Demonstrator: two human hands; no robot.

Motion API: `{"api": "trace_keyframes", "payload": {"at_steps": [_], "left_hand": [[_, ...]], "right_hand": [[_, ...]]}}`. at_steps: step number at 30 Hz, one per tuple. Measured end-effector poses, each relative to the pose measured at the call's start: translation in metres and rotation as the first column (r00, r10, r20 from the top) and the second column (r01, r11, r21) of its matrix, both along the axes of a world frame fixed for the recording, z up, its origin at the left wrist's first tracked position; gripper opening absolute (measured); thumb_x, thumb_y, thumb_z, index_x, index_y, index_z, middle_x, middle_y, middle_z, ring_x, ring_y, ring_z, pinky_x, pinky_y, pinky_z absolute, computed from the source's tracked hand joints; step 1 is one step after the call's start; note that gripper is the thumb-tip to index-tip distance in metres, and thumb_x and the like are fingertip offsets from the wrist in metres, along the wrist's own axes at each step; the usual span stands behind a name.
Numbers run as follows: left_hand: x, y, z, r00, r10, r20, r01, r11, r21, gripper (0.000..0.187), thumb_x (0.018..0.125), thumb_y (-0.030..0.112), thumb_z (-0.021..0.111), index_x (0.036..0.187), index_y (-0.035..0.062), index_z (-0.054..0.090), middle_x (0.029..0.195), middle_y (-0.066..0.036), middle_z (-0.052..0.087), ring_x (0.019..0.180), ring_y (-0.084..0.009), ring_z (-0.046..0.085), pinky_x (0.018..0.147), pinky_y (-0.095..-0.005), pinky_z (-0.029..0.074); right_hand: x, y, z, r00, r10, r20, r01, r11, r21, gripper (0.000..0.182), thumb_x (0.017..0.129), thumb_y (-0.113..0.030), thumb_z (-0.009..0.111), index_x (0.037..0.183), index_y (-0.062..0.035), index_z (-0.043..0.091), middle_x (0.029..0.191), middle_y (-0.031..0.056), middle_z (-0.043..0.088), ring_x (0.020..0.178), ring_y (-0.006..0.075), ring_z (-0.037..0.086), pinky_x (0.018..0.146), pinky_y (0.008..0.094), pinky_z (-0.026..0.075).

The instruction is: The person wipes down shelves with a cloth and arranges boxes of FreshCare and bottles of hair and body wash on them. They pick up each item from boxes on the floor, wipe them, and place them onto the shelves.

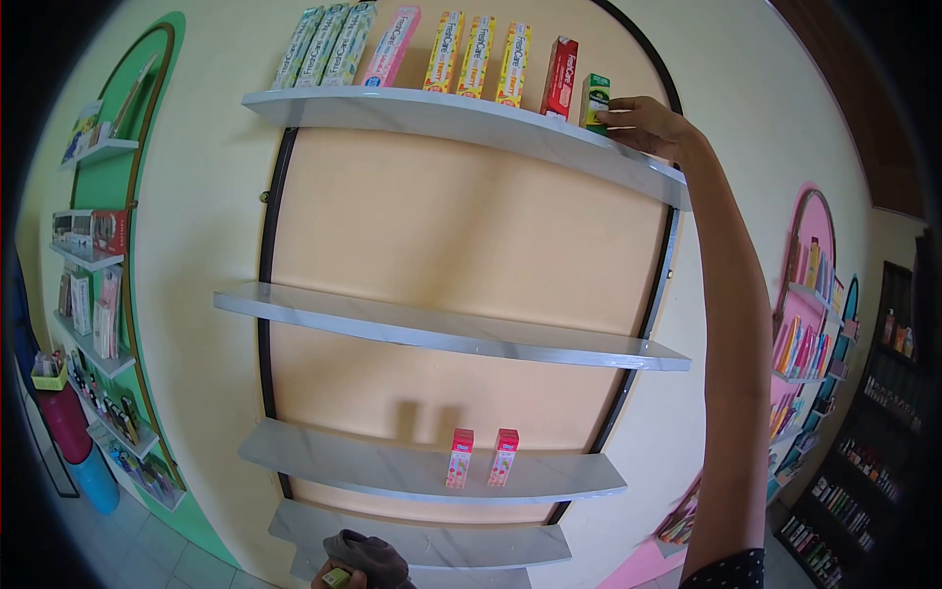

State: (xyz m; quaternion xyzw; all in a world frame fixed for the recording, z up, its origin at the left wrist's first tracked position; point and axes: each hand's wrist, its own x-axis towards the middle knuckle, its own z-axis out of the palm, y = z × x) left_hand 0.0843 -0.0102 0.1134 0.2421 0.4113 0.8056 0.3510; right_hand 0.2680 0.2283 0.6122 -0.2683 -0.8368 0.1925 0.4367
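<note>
My right hand (pixel 643 128) reaches up to the right end of the top shelf (pixel 471 110). Its fingers are closed on the side of a small green and yellow box (pixel 596 101), which stands upright on the shelf. Just left of it is a taller red FreshCare box (pixel 560 79). Low in the view, partly cut off by the bottom edge, my left hand (pixel 351 577) holds a dark grey cloth (pixel 365 555) and a small green box (pixel 337 578).
Three yellow boxes (pixel 481 57), a pink box (pixel 392 46) and pale green boxes (pixel 322 46) line the top shelf. Two small pink boxes (pixel 503 457) stand on a lower shelf (pixel 343 461). Stocked green-backed shelves (pixel 106 149) flank the left, pink-backed ones (pixel 807 294) the right.
</note>
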Motion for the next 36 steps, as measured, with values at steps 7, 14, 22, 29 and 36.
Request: {"api": "trace_keyframes", "payload": {"at_steps": [7, 14, 22, 29, 36], "left_hand": [[-0.005, 0.006, -0.018, 1.000, 0.016, 0.003, -0.016, 0.999, 0.048, 0.016, 0.073, 0.018, 0.060, 0.069, 0.0083, 0.048, 0.049, 0.000, 0.042, 0.037, -0.0087, 0.040, 0.034, -0.0211, 0.032], [-0.002, 0.002, 0.009, 0.998, 0.027, 0.050, -0.027, 1.000, 0.003, 0.016, 0.071, 0.018, 0.061, 0.070, 0.0083, 0.049, 0.049, 0.001, 0.042, 0.038, -0.0085, 0.040, 0.034, -0.0213, 0.033], [-0.015, -0.001, 0.008, 0.995, 0.081, 0.065, -0.080, 0.997, -0.016, 0.016, 0.072, 0.018, 0.060, 0.069, 0.0084, 0.049, 0.051, 0.000, 0.042, 0.040, -0.0088, 0.039, 0.037, -0.0221, 0.033], [-0.017, -0.001, 0.010, 0.993, 0.079, 0.092, -0.080, 0.997, 0.010, 0.015, 0.073, 0.017, 0.059, 0.071, 0.0082, 0.047, 0.052, -0.001, 0.041, 0.040, -0.0094, 0.039, 0.036, -0.0219, 0.034], [-0.020, -0.001, 0.009, 0.988, 0.085, 0.126, -0.084, 0.996, -0.007, 0.013, 0.073, 0.015, 0.058, 0.071, 0.0083, 0.047, 0.051, 0.000, 0.041, 0.039, -0.0096, 0.039, 0.035, -0.0223, 0.034]], "right_hand": [[0.013, -0.013, 0.001, 0.998, -0.068, 0.006, 0.067, 0.991, 0.114, 0.044, 0.071, -0.027, 0.060, 0.105, -0.0013, 0.046, 0.096, 0.0085, 0.054, 0.086, 0.0176, 0.053, 0.076, 0.0295, 0.045], [-0.012, -0.012, 0.043, 0.927, -0.277, -0.255, 0.372, 0.772, 0.515, 0.049, 0.071, -0.036, 0.055, 0.110, -0.0088, 0.044, 0.098, 0.0097, 0.052, 0.093, 0.0212, 0.048, 0.080, 0.0365, 0.036], [-0.044, 0.008, 0.072, 0.981, -0.143, 0.127, 0.076, 0.899, 0.431, 0.040, 0.078, -0.033, 0.048, 0.113, -0.0135, 0.042, 0.104, 0.0048, 0.048, 0.096, 0.0149, 0.046, 0.084, 0.0338, 0.032], [-0.058, 0.009, 0.075, 0.993, -0.103, 0.056, 0.064, 0.877, 0.476, 0.032, 0.076, -0.028, 0.054, 0.104, -0.0123, 0.049, 0.088, 0.0061, 0.055, 0.086, 0.0186, 0.052, 0.083, 0.0334, 0.034], [-0.065, 0.006, 0.071, 0.986, -0.162, 0.033, 0.128, 0.874, 0.470, 0.032, 0.077, -0.027, 0.053, 0.104, -0.0116, 0.049, 0.089, 0.0072, 0.055, 0.087, 0.0193, 0.052, 0.083, 0.0338, 0.033]]}}
